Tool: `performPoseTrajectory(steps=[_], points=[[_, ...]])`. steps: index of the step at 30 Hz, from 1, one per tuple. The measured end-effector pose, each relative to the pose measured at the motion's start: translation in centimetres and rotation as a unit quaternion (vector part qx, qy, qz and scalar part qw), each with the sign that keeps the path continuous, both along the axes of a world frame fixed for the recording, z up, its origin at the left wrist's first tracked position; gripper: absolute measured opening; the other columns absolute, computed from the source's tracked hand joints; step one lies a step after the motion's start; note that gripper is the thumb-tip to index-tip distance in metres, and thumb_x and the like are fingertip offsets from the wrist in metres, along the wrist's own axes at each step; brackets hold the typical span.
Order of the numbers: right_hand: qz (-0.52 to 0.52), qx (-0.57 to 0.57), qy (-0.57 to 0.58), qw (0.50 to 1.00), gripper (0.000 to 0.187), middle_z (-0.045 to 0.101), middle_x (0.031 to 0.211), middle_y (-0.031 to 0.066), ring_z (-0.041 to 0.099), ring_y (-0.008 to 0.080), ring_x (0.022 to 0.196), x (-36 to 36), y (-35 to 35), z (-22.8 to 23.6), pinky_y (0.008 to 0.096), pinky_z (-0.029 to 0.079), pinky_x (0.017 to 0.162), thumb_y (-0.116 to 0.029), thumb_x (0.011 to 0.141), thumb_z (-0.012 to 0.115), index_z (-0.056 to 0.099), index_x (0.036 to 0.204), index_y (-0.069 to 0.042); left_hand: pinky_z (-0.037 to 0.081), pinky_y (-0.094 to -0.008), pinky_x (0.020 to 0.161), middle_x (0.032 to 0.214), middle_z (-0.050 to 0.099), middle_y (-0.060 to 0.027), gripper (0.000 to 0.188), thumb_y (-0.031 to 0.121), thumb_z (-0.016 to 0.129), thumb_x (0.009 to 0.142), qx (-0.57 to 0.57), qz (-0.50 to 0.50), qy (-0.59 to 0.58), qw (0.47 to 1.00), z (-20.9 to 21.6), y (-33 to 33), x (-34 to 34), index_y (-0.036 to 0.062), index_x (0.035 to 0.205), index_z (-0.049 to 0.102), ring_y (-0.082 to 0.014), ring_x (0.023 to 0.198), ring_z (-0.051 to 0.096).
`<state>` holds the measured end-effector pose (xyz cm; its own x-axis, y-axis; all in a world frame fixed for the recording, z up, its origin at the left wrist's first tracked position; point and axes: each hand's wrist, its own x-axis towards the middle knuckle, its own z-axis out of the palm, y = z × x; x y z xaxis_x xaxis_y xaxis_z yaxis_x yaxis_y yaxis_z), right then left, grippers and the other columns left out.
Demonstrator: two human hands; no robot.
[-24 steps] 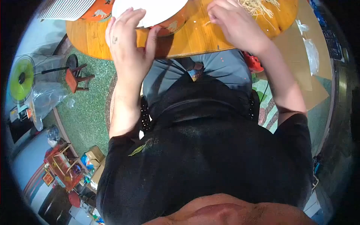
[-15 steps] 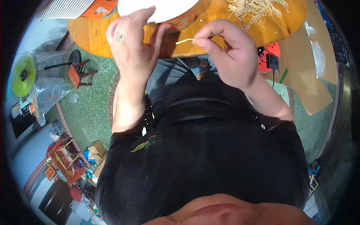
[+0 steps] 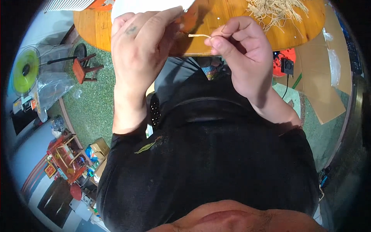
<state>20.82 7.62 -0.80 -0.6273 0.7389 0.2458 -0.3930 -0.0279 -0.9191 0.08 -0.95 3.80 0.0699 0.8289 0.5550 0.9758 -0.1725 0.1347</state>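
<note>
My right hand [image 3: 245, 52] pinches a thin, pale, cord-like strand [image 3: 199, 35] between thumb and fingertips. The strand's slightly thicker free end points left, toward my other hand. My left hand [image 3: 143, 44] is raised over the table's near edge, in front of a white, smooth-surfaced object [image 3: 133, 5]. Its index finger stretches up to the right and the thumb lies apart below it; I see nothing held there, though the palm side is hidden. A loose heap of similar pale strands [image 3: 276, 13] lies on the table at the far right.
The wooden table [image 3: 92, 31] has a rounded edge. Beneath its right side are a red item [image 3: 280, 60] with a small black device [image 3: 287, 66] and cardboard sheets [image 3: 313, 69]. A green fan [image 3: 26, 70] and small wooden stool [image 3: 83, 69] stand left.
My left hand has moved right, with its fingers reaching further across. My right hand has shifted slightly right, still pinching the strand. The whole view has shifted a little.
</note>
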Motion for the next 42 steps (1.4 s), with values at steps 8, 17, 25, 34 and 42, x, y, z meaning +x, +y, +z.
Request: performPoseTrajectory(steps=[8,17,25,34,42], points=[[-0.021,-0.016,0.008,1.000,0.016,0.070,0.103,0.0101,0.069,0.0132,0.095,0.3,0.2,-0.9,0.0245,0.055,0.082,0.002,0.100,0.064,0.053,0.111,-0.002,0.048,-0.0356,0.088,0.114,0.073,-0.0066,0.045,0.015,0.089,0.071,0.077,-0.064,0.009,0.995,1.3,0.6,2.5,0.0105,0.114,0.075,-0.0259,0.103,0.067],[0.018,0.079,-0.105,0.991,0.017,0.069,0.087,-0.0007,0.061,0.0028,0.074,0.7,-0.1,0.9,0.0198,0.048,0.065,-0.006,0.093,0.075,0.066,0.107,-0.001,0.048,-0.0369,0.084,0.100,0.072,0.0014,0.025,0.014,0.083,0.067,0.092,-0.120,0.029,0.988,-0.1,0.2,2.0,0.0115,0.091,0.077,-0.0216,0.095,0.066],[-0.079,0.219,-0.160,0.959,0.008,0.071,0.080,0.0034,0.065,0.0084,0.070,0.2,0.2,1.5,0.0255,0.051,0.062,-0.006,0.091,0.075,0.070,0.088,0.000,0.049,-0.0363,0.081,0.098,0.072,0.0002,0.023,0.009,0.082,0.067,0.079,-0.135,0.028,0.987,0.2,0.0,1.8,0.0108,0.089,0.075,-0.0219,0.092,0.067],[-0.039,-0.004,-0.193,0.980,0.009,0.062,0.077,0.0009,0.055,0.0069,0.068,-1.3,1.7,2.3,0.0244,0.045,0.059,-0.002,0.098,0.063,0.062,0.090,0.002,0.055,-0.0320,0.087,0.107,0.071,-0.0130,0.021,0.004,0.074,0.092,-0.132,0.041,-0.227,0.964,6.2,2.6,1.9,-0.0022,0.111,0.070,-0.0202,0.099,0.069],[-0.053,0.014,-0.165,0.985,0.011,0.064,0.079,0.0037,0.057,0.0066,0.069,-2.5,1.9,1.8,0.0234,0.046,0.061,-0.005,0.097,0.065,0.063,0.092,0.005,0.057,-0.0309,0.083,0.096,0.074,-0.0096,0.017,-0.003,0.070,0.092,-0.344,0.059,-0.235,0.907,7.8,4.5,2.7,-0.0038,0.109,0.071,-0.0153,0.090,0.071]])
